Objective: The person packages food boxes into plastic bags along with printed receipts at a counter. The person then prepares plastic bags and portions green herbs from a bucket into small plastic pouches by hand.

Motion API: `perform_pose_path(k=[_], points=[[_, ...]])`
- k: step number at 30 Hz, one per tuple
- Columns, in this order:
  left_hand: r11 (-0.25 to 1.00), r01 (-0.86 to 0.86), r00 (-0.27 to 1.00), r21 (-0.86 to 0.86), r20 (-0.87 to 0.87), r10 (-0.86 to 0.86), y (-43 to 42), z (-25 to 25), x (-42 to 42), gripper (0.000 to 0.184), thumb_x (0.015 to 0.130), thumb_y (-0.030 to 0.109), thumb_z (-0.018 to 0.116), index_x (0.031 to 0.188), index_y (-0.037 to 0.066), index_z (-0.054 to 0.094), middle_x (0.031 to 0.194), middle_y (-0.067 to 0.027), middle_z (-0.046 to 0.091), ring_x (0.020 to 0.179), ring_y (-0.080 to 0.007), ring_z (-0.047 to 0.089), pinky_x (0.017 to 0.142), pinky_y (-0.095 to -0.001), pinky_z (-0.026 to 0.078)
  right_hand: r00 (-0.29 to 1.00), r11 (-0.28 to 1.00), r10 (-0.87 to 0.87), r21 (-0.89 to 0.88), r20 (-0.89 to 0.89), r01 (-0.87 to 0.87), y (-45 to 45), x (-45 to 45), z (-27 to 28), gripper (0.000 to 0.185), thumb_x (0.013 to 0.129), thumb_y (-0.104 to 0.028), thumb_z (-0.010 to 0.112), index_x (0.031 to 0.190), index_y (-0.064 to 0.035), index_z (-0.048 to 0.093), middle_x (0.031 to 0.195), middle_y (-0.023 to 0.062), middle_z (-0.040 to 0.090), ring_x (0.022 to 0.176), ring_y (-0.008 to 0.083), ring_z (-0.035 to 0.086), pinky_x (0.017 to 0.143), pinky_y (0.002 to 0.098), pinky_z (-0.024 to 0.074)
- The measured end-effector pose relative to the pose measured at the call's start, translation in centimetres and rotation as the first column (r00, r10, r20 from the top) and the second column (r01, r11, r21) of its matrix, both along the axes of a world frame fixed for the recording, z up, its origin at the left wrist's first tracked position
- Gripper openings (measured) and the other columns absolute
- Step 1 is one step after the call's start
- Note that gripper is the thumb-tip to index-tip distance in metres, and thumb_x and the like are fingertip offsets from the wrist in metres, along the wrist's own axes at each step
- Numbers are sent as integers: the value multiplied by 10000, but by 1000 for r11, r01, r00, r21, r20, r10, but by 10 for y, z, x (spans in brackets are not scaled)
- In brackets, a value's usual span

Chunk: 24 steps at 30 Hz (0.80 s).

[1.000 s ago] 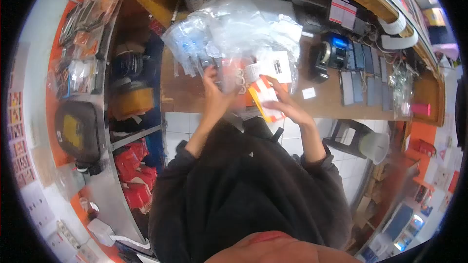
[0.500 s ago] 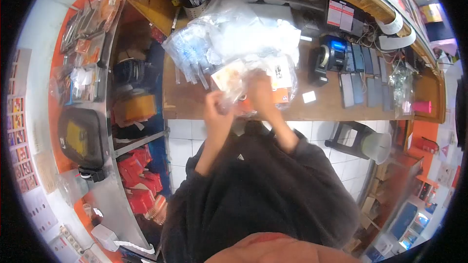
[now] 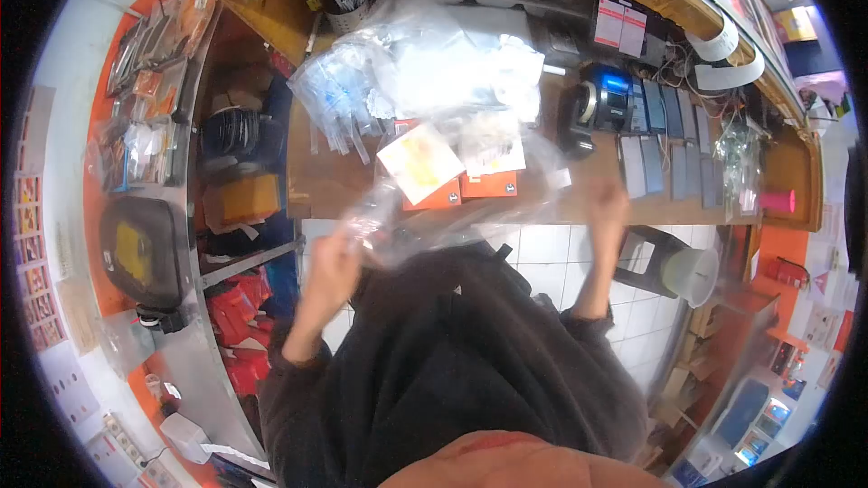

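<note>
My left hand (image 3: 331,262) is closed on the edge of a clear plastic bag (image 3: 375,221), left of the table's front edge. The bag stretches rightward across the table front, around or under several orange-and-white boxes. One box (image 3: 420,163) lies tilted with its white face up, and another box (image 3: 488,183) shows an orange side beside it. My right hand (image 3: 608,212) is raised at the table's front edge, right of the bag; motion blurs its fingers. A small white label (image 3: 561,178) lies between that hand and the boxes.
A heap of clear plastic packaging (image 3: 434,63) covers the back of the table (image 3: 325,190). To the right stand a label printer (image 3: 606,95) and rows of phone-like slabs (image 3: 651,163). A stool (image 3: 646,258) with a pale bucket (image 3: 690,273) is below.
My hands have moved apart from over the boxes, the left toward the lower left, the right to the right. The bag is now spread wide along the table front.
</note>
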State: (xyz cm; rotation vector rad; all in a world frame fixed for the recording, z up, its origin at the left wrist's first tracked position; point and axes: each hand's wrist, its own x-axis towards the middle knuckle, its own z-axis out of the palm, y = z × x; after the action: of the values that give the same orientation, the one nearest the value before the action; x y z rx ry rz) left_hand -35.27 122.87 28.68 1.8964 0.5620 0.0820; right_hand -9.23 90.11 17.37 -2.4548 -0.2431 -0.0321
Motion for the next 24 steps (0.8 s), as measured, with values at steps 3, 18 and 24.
perform_pose_path(k=[3, 18, 24], points=[[999, -30, 993, -25, 111, 33, 9, 11, 8, 189, 891, 23, 453, 975, -34, 613, 827, -135, 660, 758, -184, 642, 720, -312, 488, 998, 992, -66, 109, -17, 67, 4, 9, 64, 299, 815, -178, 640, 1054, -14, 565, 784, 86, 610, 693, 180, 578, 630, 334, 456], [999, 53, 965, 3, 258, -52, 7, 55, 25, 432, 998, 266, 376, 847, -70, 601, 669, -146, 656, 537, -205, 646, 495, -258, 509, 992, 996, -59, 69, 111, 51, -12, -7, 149, 95, 716, -25, 593, 808, -22, 619, 665, 49, 574, 632, 115, 526, 555, 258, 414], [990, 112, 957, 80, 261, -129, 2, 41, 71, 460, 998, 311, 382, 891, -61, 630, 699, -104, 642, 598, -158, 635, 595, -238, 489, 760, 674, 582, 695, -290, -251, 10, -32, 171, 192, 816, -191, 655, 879, -10, 663, 772, 77, 658, 721, 139, 616, 697, 254, 469]])
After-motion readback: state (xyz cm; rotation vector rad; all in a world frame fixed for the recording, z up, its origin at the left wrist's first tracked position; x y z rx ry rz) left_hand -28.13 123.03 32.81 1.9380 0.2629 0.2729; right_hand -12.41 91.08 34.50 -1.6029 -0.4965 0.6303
